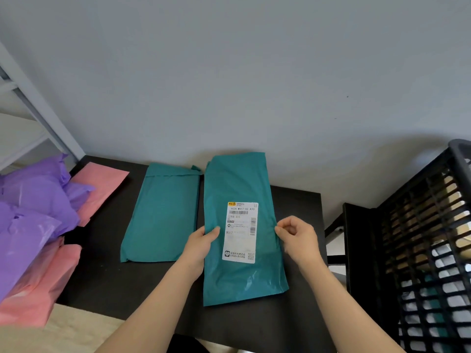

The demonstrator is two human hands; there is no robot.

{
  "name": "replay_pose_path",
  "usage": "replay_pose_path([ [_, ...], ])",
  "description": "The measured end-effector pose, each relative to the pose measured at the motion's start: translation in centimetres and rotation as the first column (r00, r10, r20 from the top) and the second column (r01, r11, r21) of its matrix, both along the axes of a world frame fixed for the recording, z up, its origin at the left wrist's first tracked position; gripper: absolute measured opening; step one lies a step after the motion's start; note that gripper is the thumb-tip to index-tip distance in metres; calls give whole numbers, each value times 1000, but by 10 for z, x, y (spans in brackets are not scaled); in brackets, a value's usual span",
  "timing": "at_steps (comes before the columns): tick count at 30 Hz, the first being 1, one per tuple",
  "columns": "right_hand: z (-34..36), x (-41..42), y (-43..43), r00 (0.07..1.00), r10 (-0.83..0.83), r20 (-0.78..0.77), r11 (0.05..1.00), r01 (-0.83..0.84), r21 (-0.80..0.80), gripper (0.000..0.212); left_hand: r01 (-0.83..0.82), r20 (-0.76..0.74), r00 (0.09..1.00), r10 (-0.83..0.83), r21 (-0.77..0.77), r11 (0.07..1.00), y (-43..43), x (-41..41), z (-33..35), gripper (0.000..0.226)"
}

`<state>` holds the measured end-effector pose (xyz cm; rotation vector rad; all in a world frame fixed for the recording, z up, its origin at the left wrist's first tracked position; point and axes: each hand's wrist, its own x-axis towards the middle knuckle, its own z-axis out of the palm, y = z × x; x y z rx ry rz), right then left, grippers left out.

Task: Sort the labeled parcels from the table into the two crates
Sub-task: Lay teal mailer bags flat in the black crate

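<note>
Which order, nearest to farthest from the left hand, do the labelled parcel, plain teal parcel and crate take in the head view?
1. Labelled parcel: in the left hand's grip.
2. Plain teal parcel: lying just left of that hand.
3. Crate: far right, beyond the right hand.

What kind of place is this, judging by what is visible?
Probably a parcel sorting station: the teal parcel bears a shipping label, purple and pink mailers are piled at the left end of the black table, and a black slatted crate stands at the right.
</note>
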<state>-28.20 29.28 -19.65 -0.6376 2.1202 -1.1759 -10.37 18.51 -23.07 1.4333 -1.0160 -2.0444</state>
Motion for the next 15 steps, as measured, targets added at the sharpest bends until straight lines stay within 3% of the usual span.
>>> replay_pose_path([
  [4,11,-6,-5,995,99,4,995,-99,-12,10,-130,-50,990,133,73,989,-7,-3,7,17],
  [10,17,-14,-7,971,-67,230,998,70,-6,4,-119,-99,987,126,79,990,-10,-10,21,15],
  [15,23,-19,-11,967,-143,210,989,146,0,10,-98,-133,986,105,57,994,-5,-15,29,14],
])
